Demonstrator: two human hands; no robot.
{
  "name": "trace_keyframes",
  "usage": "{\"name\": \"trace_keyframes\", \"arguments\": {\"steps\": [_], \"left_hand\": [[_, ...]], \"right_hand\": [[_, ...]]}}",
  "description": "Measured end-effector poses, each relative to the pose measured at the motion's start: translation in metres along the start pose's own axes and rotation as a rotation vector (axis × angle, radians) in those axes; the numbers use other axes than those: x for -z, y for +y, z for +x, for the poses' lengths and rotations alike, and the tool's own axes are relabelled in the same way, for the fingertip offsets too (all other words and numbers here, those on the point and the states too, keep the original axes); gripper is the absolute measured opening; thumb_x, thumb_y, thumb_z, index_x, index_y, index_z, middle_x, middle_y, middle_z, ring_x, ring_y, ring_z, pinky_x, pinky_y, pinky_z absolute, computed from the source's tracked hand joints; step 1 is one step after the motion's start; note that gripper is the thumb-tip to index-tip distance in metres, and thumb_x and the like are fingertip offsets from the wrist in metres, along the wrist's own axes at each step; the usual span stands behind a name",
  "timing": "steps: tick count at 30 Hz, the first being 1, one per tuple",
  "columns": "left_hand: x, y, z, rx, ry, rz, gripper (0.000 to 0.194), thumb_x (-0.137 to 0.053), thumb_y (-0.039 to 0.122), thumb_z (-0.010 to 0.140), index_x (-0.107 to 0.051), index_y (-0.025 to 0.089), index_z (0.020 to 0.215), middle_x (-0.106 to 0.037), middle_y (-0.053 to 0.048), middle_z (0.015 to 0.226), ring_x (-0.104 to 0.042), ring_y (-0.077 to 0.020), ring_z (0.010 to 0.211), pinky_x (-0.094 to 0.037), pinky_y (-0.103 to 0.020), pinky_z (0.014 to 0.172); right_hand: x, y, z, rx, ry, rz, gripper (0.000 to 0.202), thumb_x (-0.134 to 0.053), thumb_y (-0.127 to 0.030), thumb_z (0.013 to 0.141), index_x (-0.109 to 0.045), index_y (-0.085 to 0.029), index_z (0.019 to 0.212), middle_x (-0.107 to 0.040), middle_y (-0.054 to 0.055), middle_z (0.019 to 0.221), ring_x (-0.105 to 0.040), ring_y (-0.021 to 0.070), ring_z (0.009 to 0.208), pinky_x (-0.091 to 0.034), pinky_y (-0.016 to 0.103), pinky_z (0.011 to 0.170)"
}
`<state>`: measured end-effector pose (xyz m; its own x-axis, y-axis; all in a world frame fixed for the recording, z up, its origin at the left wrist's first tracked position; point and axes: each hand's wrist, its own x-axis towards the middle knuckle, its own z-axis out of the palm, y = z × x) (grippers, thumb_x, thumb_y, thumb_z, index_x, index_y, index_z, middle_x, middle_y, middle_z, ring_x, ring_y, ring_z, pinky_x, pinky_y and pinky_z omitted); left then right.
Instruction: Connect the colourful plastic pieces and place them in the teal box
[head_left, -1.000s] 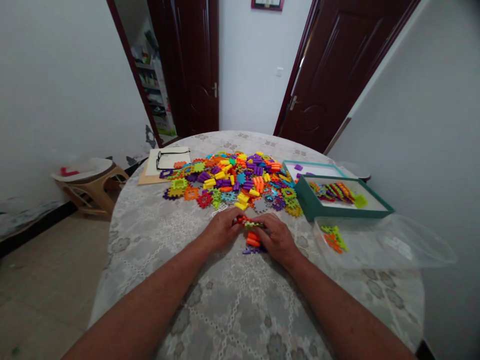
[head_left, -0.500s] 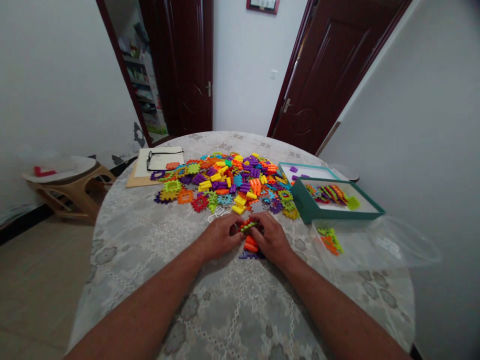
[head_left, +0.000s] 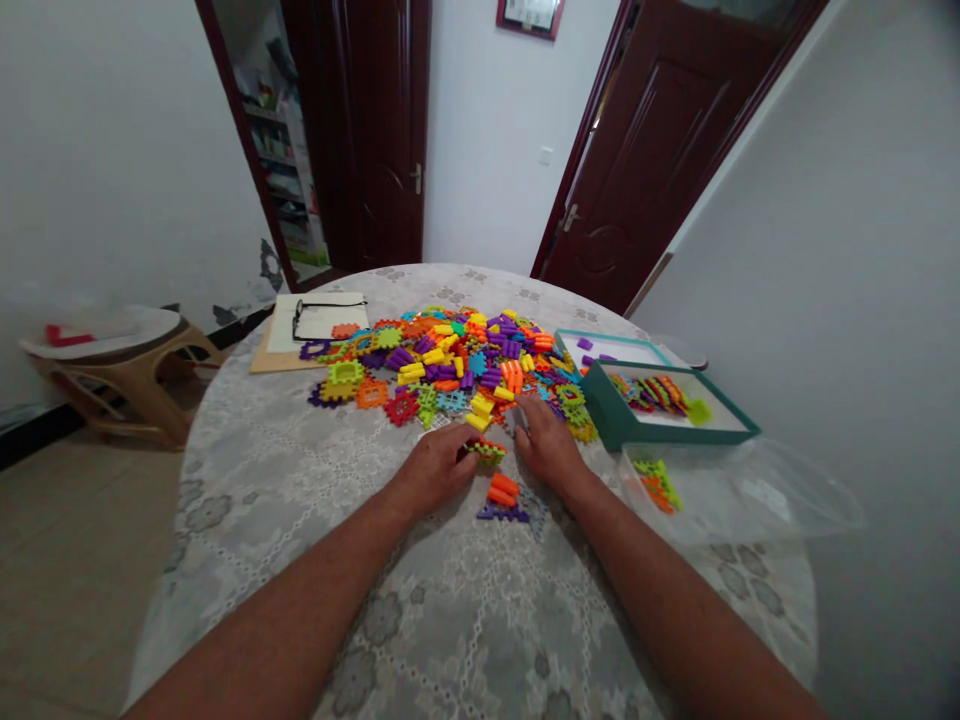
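My left hand [head_left: 439, 468] pinches a small stack of red and green toothed plastic pieces [head_left: 491, 453] at its fingertips. At the near edge of the pile, my right hand [head_left: 549, 440] has its thumb and fingers closed about a grey gear piece [head_left: 514, 420], which they partly hide. Between my forearms an orange ribbed connector [head_left: 502, 489] stands on a purple toothed piece [head_left: 501, 513] lying on the table. A pale, greyish toothed piece [head_left: 537, 508] lies just right of it. Beyond both hands spreads a heap of colourful gear pieces and connectors [head_left: 450, 370].
A green box [head_left: 611, 420] with stacked pieces stands at right, near a white, teal-edged lid [head_left: 652, 349]. A clear plastic cover [head_left: 735, 500] with green and orange pieces lies in front. Glasses [head_left: 298, 318] rest on papers [head_left: 322, 340] at left. Patterned cloth [head_left: 450, 620] covers the round table.
My right hand has left the red and green stack and moved up to the grey piece by the heap. The stack stays in my left hand, and the orange and purple pieces are uncovered.
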<state>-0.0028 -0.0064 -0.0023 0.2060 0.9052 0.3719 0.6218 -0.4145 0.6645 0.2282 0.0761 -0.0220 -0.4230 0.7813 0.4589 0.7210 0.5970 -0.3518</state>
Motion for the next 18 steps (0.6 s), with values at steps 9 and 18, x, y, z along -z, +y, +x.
{"name": "trace_keyframes", "arguments": {"steps": [9, 18], "left_hand": [[0.001, 0.002, 0.001, 0.033, -0.043, -0.006, 0.021, -0.06, 0.015, 0.092, -0.074, 0.021, 0.107, -0.075, -0.005, 0.102, -0.068, -0.021, 0.094, -0.051, -0.034, 0.09], [0.001, 0.0, 0.0, 0.089, -0.002, 0.007, 0.029, -0.061, 0.02, 0.092, -0.073, 0.021, 0.119, -0.079, -0.006, 0.108, -0.072, -0.0225, 0.098, -0.055, -0.035, 0.093]], "right_hand": [[0.014, -0.007, -0.01, -0.017, 0.067, 0.22, 0.024, -0.059, -0.022, 0.097, -0.075, -0.019, 0.115, -0.071, 0.009, 0.099, -0.068, 0.0232, 0.091, -0.057, 0.038, 0.088], [0.015, -0.031, -0.016, 0.156, -0.103, 0.531, 0.025, -0.058, -0.023, 0.102, -0.077, -0.022, 0.118, -0.079, 0.008, 0.113, -0.074, 0.022, 0.105, -0.057, 0.038, 0.095]]}}
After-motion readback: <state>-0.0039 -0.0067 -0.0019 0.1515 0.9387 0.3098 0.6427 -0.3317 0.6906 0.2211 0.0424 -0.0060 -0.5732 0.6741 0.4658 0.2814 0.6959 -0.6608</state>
